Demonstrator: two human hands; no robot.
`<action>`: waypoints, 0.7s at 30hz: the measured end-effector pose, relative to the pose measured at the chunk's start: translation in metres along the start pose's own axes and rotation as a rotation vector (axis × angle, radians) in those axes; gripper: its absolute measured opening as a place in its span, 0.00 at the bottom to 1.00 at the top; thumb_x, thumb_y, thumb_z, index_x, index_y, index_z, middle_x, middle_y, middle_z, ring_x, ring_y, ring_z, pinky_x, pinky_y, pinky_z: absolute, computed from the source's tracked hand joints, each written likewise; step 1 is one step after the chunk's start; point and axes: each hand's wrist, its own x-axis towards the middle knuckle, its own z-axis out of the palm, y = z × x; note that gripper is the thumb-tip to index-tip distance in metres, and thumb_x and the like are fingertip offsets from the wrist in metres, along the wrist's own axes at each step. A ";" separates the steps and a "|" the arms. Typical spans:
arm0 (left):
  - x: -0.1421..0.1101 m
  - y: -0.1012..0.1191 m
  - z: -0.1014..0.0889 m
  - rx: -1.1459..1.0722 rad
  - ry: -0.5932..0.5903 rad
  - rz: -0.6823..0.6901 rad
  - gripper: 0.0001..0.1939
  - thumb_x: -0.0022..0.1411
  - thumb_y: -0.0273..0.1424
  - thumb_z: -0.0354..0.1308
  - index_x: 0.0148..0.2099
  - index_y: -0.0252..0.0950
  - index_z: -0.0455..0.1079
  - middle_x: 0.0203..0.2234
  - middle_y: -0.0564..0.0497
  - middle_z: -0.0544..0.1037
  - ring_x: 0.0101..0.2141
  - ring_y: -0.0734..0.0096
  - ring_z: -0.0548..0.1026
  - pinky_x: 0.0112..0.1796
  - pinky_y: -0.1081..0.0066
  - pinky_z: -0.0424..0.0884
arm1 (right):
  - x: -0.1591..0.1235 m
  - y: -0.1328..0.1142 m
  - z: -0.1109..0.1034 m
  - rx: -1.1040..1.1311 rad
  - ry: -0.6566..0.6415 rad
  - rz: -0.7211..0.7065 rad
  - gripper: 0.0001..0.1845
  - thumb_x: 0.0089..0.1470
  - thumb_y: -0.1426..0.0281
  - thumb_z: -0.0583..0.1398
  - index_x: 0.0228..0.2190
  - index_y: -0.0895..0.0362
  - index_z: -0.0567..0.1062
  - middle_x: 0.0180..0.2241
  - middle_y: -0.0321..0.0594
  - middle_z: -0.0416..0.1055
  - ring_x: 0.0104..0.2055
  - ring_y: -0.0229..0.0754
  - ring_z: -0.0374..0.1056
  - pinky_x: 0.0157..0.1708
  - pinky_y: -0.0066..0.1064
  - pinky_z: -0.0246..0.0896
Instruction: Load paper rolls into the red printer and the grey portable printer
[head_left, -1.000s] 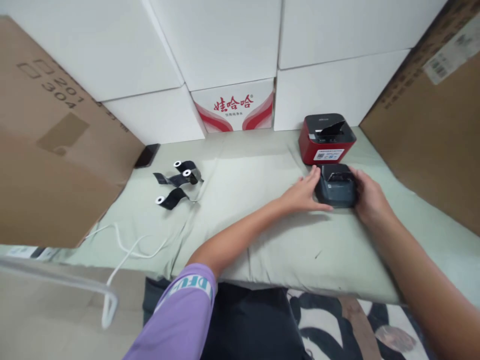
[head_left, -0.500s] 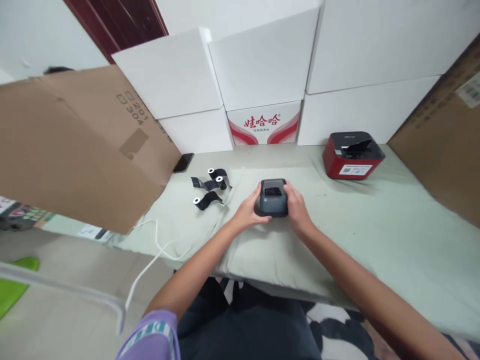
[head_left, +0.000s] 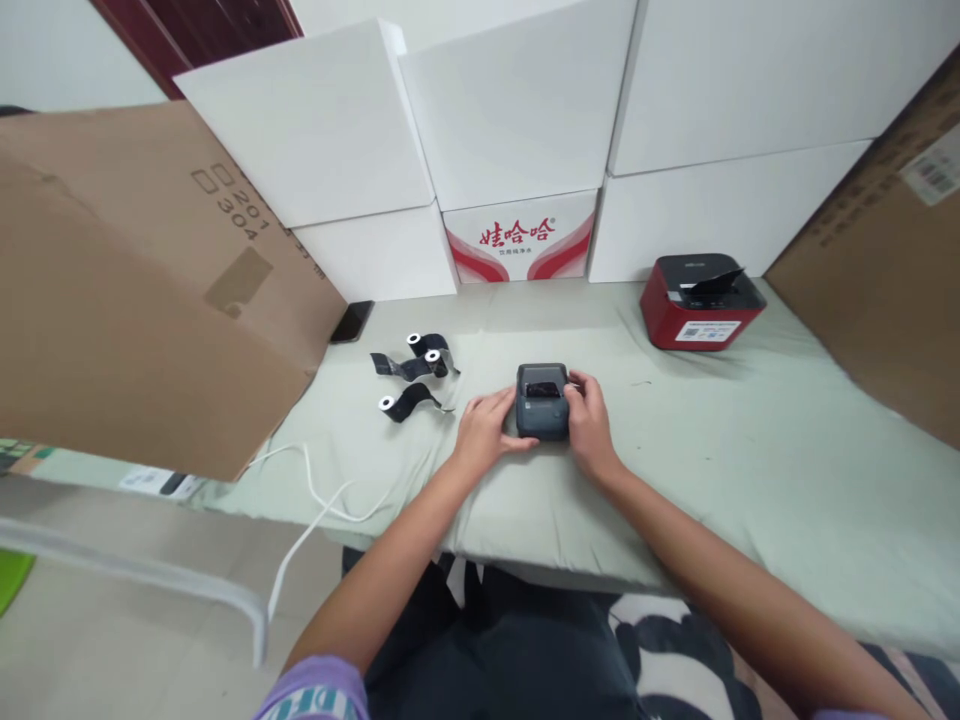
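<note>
Both hands grip the dark grey printer (head_left: 542, 402), left hand (head_left: 484, 432) and right hand (head_left: 589, 425) closed on its sides; it now sits mid-table (head_left: 750, 470), pulled away from the red printer (head_left: 701, 300), barely shifted in the last half-second. White box (head_left: 520, 237) reads "娃哈哈"; cardboard (head_left: 150, 300) reads "201 304".

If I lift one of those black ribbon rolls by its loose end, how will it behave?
The black ribbon rolls would probably unspool: their thin tails already lie slack and curled on the cloth. Likely light, given the small white cores. Round, so a nudge may roll them.
</note>
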 end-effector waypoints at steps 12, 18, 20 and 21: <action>0.012 -0.003 -0.009 0.011 -0.118 0.024 0.45 0.50 0.42 0.74 0.68 0.40 0.64 0.65 0.42 0.68 0.68 0.51 0.63 0.70 0.42 0.38 | 0.003 -0.001 0.000 -0.075 0.034 -0.040 0.31 0.59 0.51 0.55 0.54 0.58 0.71 0.53 0.55 0.74 0.54 0.53 0.70 0.58 0.49 0.63; 0.008 -0.005 -0.005 0.013 -0.063 0.025 0.45 0.51 0.43 0.73 0.68 0.41 0.64 0.65 0.42 0.69 0.66 0.51 0.65 0.70 0.43 0.40 | 0.007 -0.001 -0.004 -0.045 0.044 0.007 0.30 0.59 0.53 0.54 0.56 0.59 0.69 0.47 0.52 0.76 0.48 0.52 0.72 0.54 0.49 0.65; 0.007 -0.007 -0.004 0.011 -0.036 0.017 0.47 0.50 0.45 0.74 0.68 0.40 0.64 0.64 0.41 0.70 0.66 0.50 0.67 0.70 0.44 0.41 | 0.004 -0.003 -0.007 -0.023 0.066 -0.032 0.27 0.61 0.54 0.54 0.54 0.58 0.70 0.46 0.51 0.77 0.47 0.52 0.73 0.53 0.49 0.66; 0.007 -0.008 -0.004 0.005 -0.024 0.008 0.49 0.48 0.46 0.74 0.69 0.39 0.63 0.64 0.40 0.70 0.65 0.50 0.67 0.70 0.44 0.43 | 0.002 -0.005 -0.009 -0.023 0.074 -0.077 0.25 0.61 0.55 0.54 0.52 0.57 0.71 0.46 0.51 0.77 0.48 0.52 0.73 0.53 0.49 0.66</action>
